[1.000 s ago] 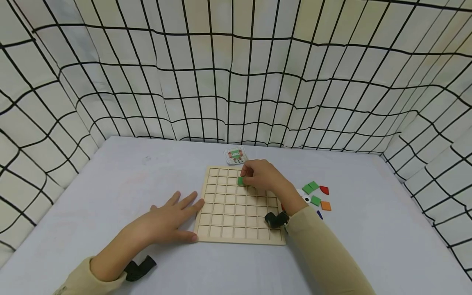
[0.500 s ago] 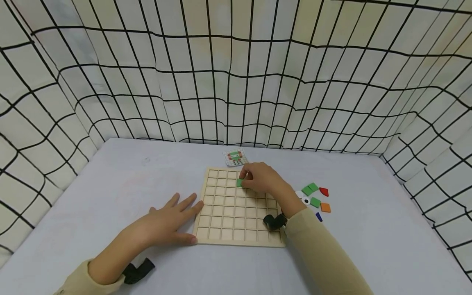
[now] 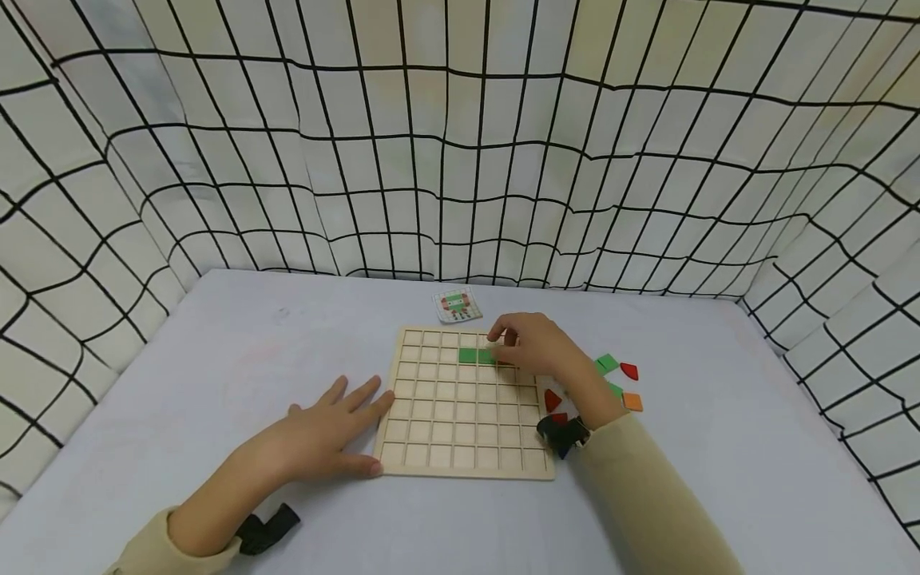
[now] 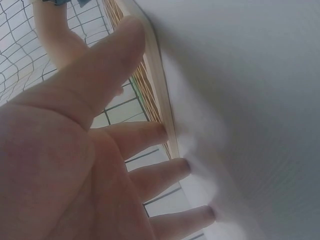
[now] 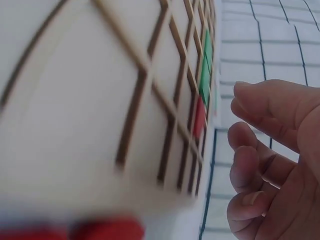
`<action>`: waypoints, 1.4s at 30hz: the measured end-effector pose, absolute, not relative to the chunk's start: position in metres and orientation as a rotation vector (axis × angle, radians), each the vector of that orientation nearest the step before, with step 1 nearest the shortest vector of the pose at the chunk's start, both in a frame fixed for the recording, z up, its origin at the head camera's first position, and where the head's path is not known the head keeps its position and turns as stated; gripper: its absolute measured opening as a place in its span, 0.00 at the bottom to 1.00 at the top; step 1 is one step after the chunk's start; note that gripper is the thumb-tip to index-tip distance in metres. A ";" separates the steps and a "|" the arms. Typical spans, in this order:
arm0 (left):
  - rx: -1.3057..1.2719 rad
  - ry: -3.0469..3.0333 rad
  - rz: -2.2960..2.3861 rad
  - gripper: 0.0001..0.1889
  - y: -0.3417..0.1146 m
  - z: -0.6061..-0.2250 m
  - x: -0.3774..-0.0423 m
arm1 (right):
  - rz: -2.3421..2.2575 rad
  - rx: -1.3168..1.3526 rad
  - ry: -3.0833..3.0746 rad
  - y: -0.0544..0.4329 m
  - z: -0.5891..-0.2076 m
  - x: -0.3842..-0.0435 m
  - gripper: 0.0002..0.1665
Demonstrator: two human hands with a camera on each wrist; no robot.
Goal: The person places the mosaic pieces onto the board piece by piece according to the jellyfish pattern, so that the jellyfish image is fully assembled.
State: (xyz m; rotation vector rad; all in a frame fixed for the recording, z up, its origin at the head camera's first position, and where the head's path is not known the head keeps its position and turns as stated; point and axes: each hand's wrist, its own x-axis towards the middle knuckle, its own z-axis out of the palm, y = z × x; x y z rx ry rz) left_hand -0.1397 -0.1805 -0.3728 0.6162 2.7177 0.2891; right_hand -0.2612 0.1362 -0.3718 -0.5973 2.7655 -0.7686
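My left hand (image 3: 331, 435) lies with fingers spread at the left edge of the wooden grid board (image 3: 467, 469); thumb and fingertips touch its frame. In the left wrist view the left hand's fingers (image 4: 155, 177) reach the board's rim. My right hand (image 3: 535, 343) hovers over the board's upper right with fingers loosely bent. The right wrist view shows nothing between its thumb and fingers (image 5: 270, 100). Two green square tiles (image 3: 468, 355) sit side by side in the second row. Just right of them is a red piece (image 5: 199, 117), mostly hidden by the hand in the head view.
Loose green tiles (image 3: 607, 363), an orange tile (image 3: 632, 402) and red pieces (image 3: 552, 400) lie right of the board, partly behind the right wrist. A small pattern card (image 3: 457, 306) rests beyond the board. A black-lined white curtain (image 3: 446, 160) surrounds the table (image 3: 302, 319).
My right hand has let go of the green tile and shifted right, uncovering the second green tile. My left hand stays at the board's edge.
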 end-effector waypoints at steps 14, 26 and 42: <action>0.615 2.718 0.291 0.49 -0.182 -0.372 -0.139 | -0.878 -0.370 2.871 0.225 -0.374 -0.249 0.16; 0.618 2.730 0.282 0.50 -0.182 -0.376 -0.141 | -0.858 -0.225 2.881 0.286 -0.374 -0.249 0.20; 0.627 2.732 0.303 0.50 -0.182 -0.378 -0.140 | -0.739 -0.177 2.760 0.299 -0.383 -0.250 0.24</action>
